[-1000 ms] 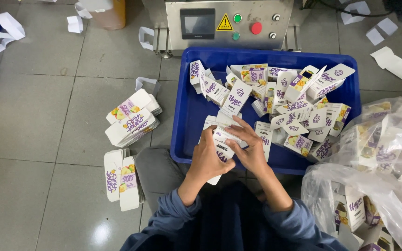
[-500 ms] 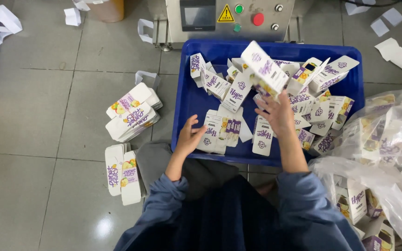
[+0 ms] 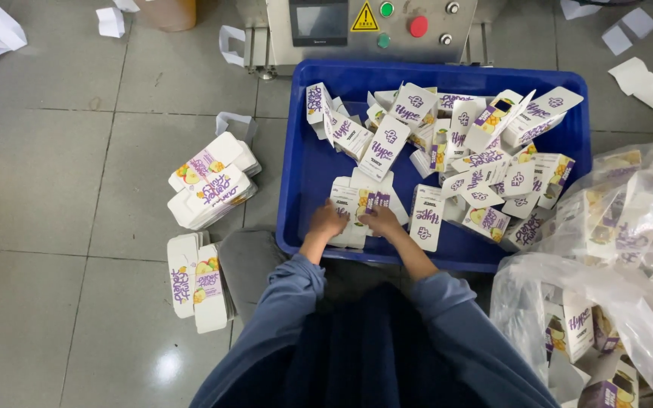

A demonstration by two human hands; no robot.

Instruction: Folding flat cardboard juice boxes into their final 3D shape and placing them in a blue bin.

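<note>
Two bare hands meet on a small stack of flat, unfolded white cardboard cartons with purple and yellow print [image 3: 362, 208], which lies on the floor of the shallow blue plastic tray [image 3: 307, 162] at its near edge, right in front of the person's knees. The left hand [image 3: 328, 222] rests curled over the stack's near left corner and the right hand [image 3: 380, 221] presses on its near right side, fingers bent down onto the card; whether either hand has actually pinched a carton or only touches the top one, I cannot tell, since the fingertips are tucked under the knuckles. The stack seems kept at the near rim so it is within easy reach, while the folded-up white and purple boxes [image 3: 462, 147] lie heaped loosely across the far and right parts of the tray, out of the hands' way. On the grey tiled floor [image 3: 47, 166] to the left sit two further piles of flat cartons [image 3: 209, 181], stacked neatly as if held in reserve. At the right a clear plastic bag of cartons [image 3: 614, 257] is cut off by the picture's edge, its contents blurred behind the film. Beyond the tray, a steel machine panel with a small screen and coloured buttons [image 3: 372, 26] is cropped at the top.
</note>
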